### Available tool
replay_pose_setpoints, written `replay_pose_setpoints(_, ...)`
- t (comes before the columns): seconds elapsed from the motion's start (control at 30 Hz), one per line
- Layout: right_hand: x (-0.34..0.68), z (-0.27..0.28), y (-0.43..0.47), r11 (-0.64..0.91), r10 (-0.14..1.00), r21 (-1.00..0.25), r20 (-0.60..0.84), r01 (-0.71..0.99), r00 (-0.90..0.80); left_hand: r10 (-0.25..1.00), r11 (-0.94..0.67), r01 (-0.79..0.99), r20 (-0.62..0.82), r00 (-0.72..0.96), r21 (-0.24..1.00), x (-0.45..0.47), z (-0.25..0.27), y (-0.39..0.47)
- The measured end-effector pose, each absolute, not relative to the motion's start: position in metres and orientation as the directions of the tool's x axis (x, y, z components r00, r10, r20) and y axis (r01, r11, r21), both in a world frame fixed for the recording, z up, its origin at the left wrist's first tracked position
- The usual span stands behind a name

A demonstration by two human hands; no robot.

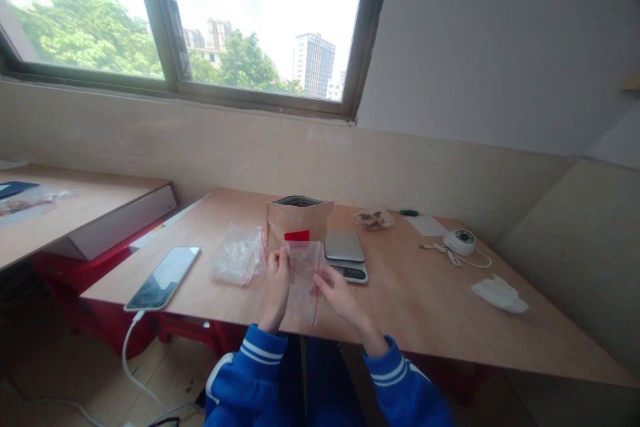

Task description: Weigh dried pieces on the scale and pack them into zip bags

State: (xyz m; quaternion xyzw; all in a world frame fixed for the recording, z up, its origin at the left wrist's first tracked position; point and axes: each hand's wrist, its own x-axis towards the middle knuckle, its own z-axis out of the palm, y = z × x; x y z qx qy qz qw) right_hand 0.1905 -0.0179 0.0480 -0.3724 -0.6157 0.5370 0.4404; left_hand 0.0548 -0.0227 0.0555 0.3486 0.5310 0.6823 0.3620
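Between my hands is a clear zip-lock bag (304, 283) with a red seal line down its right side. My left hand (278, 280) pinches its left edge near the top. On the right, my right hand (339, 290) grips the bag by the red seal line. The bag looks flat, with nothing visible inside. Just behind it stands an open brown paper pouch (300, 219) with a red label; its contents are too dark to make out. A kitchen scale (345, 247) sits right of the pouch. Left of my hands lies a pile of clear zip-lock bags (235, 257).
A phone (163, 279) on a white charging cable lies at the table's left. Toward the back are a filled clear bag (373, 219) and a green object (409, 213). On the right are a white camera (459, 242) with its cable and a crumpled white tissue (499, 295).
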Motion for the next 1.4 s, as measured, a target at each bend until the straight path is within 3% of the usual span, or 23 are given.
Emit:
replay_pose_setpoints(0.1, 0.183, 0.04, -0.023, 0.1, 0.953, -0.994, 0.106, -0.035, -0.284, 0.9, -0.072, -0.199, -0.022, -0.435, 0.977, 0.05, 0.057, -0.023)
replay_pose_setpoints(0.2, 0.177, 0.032, -0.027, 0.171, 0.96, -0.985, 0.162, 0.023, -0.227, 0.94, 0.043, -0.258, -0.126, -0.316, 0.965, 0.045, 0.059, -0.025)
replay_pose_setpoints(0.27, 0.175, 0.029, -0.029, 0.237, 0.95, -0.969, 0.216, 0.069, -0.224, 0.943, 0.016, -0.203, -0.082, -0.323, 0.979, 0.039, 0.06, -0.025)
replay_pose_setpoints(0.4, 0.171, 0.023, -0.029, 0.268, 0.932, -0.956, 0.225, 0.122, -0.283, 0.844, -0.165, -0.041, 0.119, -0.522, 0.985, 0.027, 0.063, -0.024)
replay_pose_setpoints(0.5, 0.169, 0.02, -0.027, 0.283, 0.938, -0.95, 0.247, 0.128, -0.242, 0.818, -0.141, -0.069, 0.077, -0.57, 0.988, 0.024, 0.063, -0.03)
replay_pose_setpoints(0.57, 0.168, 0.018, -0.025, 0.301, 0.942, -0.946, 0.275, 0.122, -0.191, 0.887, -0.004, -0.153, -0.067, -0.457, 0.988, 0.025, 0.06, -0.04)
replay_pose_setpoints(0.63, 0.168, 0.017, -0.025, 0.309, 0.942, -0.944, 0.287, 0.118, -0.173, 0.948, 0.167, -0.185, -0.21, -0.241, 0.968, 0.027, 0.054, -0.05)
replay_pose_setpoints(0.7, 0.167, 0.017, -0.025, 0.309, 0.941, -0.945, 0.287, 0.109, -0.181, 0.963, 0.218, -0.156, -0.238, -0.123, 0.963, 0.029, 0.046, -0.057)
replay_pose_setpoints(0.9, 0.172, 0.023, -0.025, 0.229, 0.93, -0.972, 0.204, 0.046, -0.307, 0.913, 0.047, 0.043, -0.025, -0.407, 0.998, 0.002, 0.035, -0.063)
replay_pose_setpoints(1.0, 0.203, 0.027, 0.003, 0.19, 0.976, -0.98, 0.182, 0.059, -0.116, 0.808, 0.095, 0.195, 0.039, -0.588, 0.976, -0.036, 0.043, -0.071)
replay_pose_setpoints(1.07, 0.236, 0.026, 0.037, 0.261, 0.953, -0.952, 0.281, 0.161, 0.117, 0.73, 0.16, 0.23, 0.042, -0.682, 0.96, -0.062, 0.049, -0.073)
replay_pose_setpoints(1.13, 0.269, 0.021, 0.079, 0.34, 0.872, -0.865, 0.437, 0.368, 0.222, 0.705, 0.179, 0.245, 0.049, -0.707, 0.953, -0.083, 0.055, -0.066)
replay_pose_setpoints(1.3, 0.318, 0.005, 0.175, 0.28, 0.824, -0.603, 0.55, 0.747, 0.135, 0.771, 0.298, 0.454, 0.068, -0.633, 0.84, -0.107, 0.063, -0.012)
replay_pose_setpoints(1.4, 0.327, -0.005, 0.207, 0.228, 0.843, -0.505, 0.531, 0.832, 0.091, 0.73, 0.364, 0.7, 0.278, -0.625, 0.615, -0.105, 0.065, 0.014)
